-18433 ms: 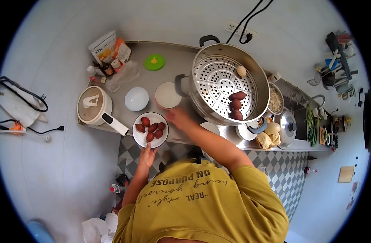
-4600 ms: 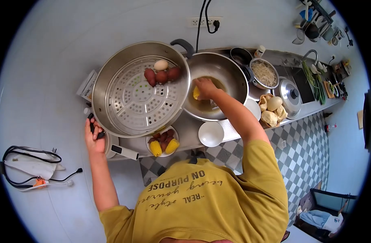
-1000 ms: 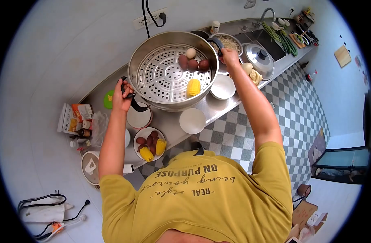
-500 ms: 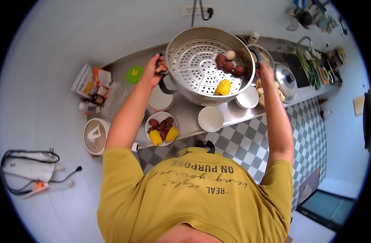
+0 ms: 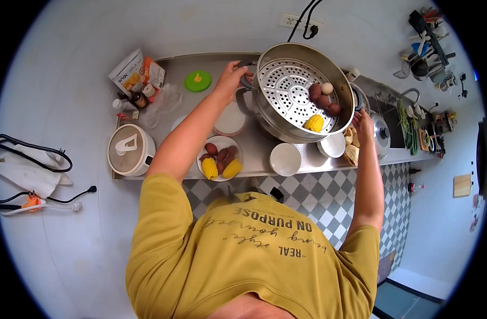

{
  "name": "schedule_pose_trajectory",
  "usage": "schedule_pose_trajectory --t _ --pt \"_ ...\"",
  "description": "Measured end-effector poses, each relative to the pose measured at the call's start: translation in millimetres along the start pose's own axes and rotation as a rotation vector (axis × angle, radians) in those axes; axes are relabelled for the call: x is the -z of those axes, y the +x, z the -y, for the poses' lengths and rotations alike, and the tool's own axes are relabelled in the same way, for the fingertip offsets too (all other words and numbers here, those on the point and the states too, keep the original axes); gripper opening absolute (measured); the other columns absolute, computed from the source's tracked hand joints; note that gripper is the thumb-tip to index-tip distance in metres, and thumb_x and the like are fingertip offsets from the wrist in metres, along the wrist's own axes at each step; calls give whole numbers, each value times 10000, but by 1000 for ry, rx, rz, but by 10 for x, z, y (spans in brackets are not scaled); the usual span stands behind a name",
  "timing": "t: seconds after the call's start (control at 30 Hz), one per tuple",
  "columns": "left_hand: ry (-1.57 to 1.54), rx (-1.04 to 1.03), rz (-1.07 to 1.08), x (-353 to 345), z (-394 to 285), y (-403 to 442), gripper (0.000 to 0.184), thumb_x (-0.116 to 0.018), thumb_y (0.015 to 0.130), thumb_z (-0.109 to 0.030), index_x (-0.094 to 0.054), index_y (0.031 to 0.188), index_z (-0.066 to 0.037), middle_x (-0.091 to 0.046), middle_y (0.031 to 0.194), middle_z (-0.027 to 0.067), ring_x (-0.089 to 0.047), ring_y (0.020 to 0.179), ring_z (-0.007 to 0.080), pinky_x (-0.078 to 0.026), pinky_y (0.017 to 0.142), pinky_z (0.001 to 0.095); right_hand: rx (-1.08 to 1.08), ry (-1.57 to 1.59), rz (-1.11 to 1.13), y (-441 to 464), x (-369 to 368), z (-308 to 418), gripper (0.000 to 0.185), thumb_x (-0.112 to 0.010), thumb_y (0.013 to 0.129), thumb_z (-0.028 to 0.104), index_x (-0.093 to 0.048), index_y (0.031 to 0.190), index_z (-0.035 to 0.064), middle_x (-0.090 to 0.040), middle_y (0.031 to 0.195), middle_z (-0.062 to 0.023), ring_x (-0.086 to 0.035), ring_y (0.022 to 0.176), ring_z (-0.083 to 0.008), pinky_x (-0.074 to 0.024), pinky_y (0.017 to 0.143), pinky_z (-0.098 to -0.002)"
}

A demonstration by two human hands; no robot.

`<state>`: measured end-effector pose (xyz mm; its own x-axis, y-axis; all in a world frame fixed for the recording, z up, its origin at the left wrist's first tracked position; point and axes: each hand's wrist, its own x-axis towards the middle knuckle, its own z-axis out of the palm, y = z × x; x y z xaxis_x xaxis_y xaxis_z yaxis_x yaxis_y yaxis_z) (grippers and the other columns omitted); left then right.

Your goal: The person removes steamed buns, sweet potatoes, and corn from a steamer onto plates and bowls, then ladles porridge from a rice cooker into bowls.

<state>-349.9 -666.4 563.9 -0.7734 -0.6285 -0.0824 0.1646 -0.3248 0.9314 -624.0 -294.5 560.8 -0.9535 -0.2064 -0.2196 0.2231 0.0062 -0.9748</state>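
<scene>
A metal steamer tier (image 5: 283,109) with a perforated bottom is between my hands, tilted, its right side lower. My left hand (image 5: 233,80) is closed around its dark left handle. At the opposite handle, my right hand (image 5: 363,125) grips with bent fingers, partly hidden. Inside, towards the right, lie several dark red potatoes (image 5: 322,101), a pale egg (image 5: 327,88) and a yellow corn piece (image 5: 314,123). Beneath the tier, a lower metal pot (image 5: 248,102) shows partly; whether they touch I cannot tell.
A plate (image 5: 239,150) holds potatoes and two corn pieces. White bowls (image 5: 285,159) stand along the front edge. A rice cooker (image 5: 130,150), green lid (image 5: 197,81) and bottles (image 5: 139,99) are at left. Right are a pot lid (image 5: 380,134) and a sink (image 5: 395,125).
The view has turned, so the counter things sit further right in it. The steamer tier and both hands appear further right too. The food inside keeps its arrangement.
</scene>
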Motion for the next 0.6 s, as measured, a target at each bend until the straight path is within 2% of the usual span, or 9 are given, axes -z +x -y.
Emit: schedule_pose_trajectory --t 0.1,0.17,0.23,0.27,0.37,0.47,0.5,0.6 --pt "68 -38 43 80 38 -62 411 -536 885 -251 -419 1243 -87 -592 989 72 -581 872 162 -464 785 313 103 -24 -109 32 319 -200 288 -587 861 248 -561 1057 40 -581 798 -48 -545 608 -125 -474 559 -231" --pt "135 -56 -37 29 -52 -220 405 -537 884 -247 -429 1244 -97 -583 1022 73 -572 893 156 -457 785 302 290 -117 -302 -6 518 -409 177 -586 847 179 -625 939 33 -585 728 -36 -521 593 -98 -441 536 -226" --pt "169 -122 -43 160 69 -263 433 -533 878 -259 -404 1250 -80 -568 1039 86 -552 902 161 -440 800 286 430 -376 -528 -133 714 -583 174 -513 793 69 -644 901 34 -644 816 -63 -571 723 -134 -459 673 -267" --pt "188 -136 -70 152 55 -363 426 -532 882 -245 -404 1251 -76 -568 1047 92 -553 895 160 -444 790 283 397 -294 -525 -47 915 -761 193 -508 782 70 -642 921 54 -650 826 -75 -589 777 -168 -457 737 -282" --pt "196 -158 -136 291 197 -657 400 -523 894 -190 -399 1252 -62 -568 1056 108 -556 880 154 -454 762 269 330 -576 -692 -326 1197 -680 235 -514 745 94 -627 949 68 -650 858 -112 -614 796 -234 -468 752 -317" --pt "256 -133 -180 353 279 -1014 402 -521 894 -146 -383 1262 -63 -562 1053 99 -555 869 147 -458 739 255 276 -666 -805 35 1861 -799 240 -539 727 128 -624 943 68 -650 864 -113 -618 798 -249 -472 750 -344" --pt "291 -140 -199 406 323 -1085 408 -523 894 -144 -378 1266 -64 -559 1052 96 -553 865 146 -460 731 252 296 -736 -794 273 2154 -901 259 -553 712 139 -616 953 69 -649 867 -122 -621 804 -267 -477 753 -358" --pt "338 -217 -375 388 426 -1298 423 -507 873 -90 -371 1272 -64 -553 1049 93 -547 849 145 -460 721 257 170 -839 -769 613 2524 -717 301 -591 716 160 -597 1002 66 -643 912 -145 -609 877 -293 -471 794 -371"
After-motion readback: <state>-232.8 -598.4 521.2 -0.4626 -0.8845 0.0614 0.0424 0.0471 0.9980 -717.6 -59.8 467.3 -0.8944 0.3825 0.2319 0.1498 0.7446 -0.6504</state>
